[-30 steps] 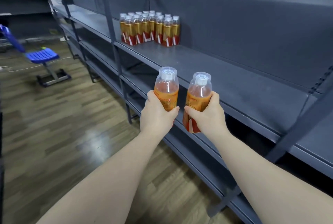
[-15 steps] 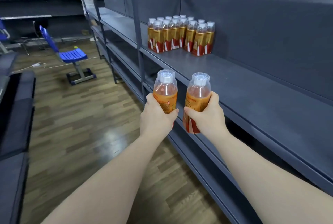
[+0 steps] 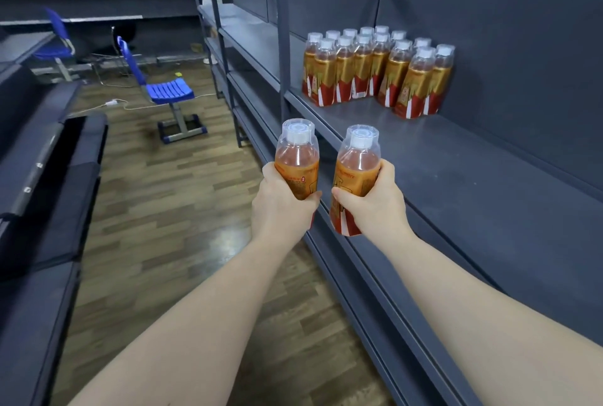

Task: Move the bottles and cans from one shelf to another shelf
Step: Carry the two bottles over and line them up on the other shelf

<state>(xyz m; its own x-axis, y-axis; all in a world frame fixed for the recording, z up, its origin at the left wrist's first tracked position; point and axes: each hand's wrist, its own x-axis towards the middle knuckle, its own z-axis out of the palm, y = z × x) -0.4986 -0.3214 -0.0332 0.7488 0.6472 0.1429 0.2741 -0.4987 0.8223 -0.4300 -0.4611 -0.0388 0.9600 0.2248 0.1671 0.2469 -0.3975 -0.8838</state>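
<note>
Bottles are being carried two at a time. The left hand (image 3: pixel 280 206) is wrapping its fingers and thumb round the label band of the left bottle (image 3: pixel 297 157), and the right hand (image 3: pixel 375 206) is gripping the right bottle (image 3: pixel 359 161) the same way, at mid-body. Both are being held upright in the air, close together but not touching, at the front edge of the grey shelf (image 3: pixel 456 183) and not yet resting on it. Further along that shelf, against the back panel, a group of bottles (image 3: pixel 375 72) of the same kind is standing in tight rows, well apart from the two in hand.

Each bottle is looking like thin clear plastic filled with an orange drink nearly to the shoulder. It is probably weighing a fair bit for its size and giving a little under a hard squeeze. The printed wrap is likely making the surface glossy and somewhat slippery, so a full wrap round the waist, as both hands are doing, is looking like the safest hold. The clear dome over the cap is best left alone, since it may come loose. The tall, narrow shape is making it easy to knock over neighbours, so setting these beside the group is calling for a gentle, upright placement. A blue chair (image 3: pixel 168 92) is standing on the wooden floor (image 3: pixel 163 210) further back.
</note>
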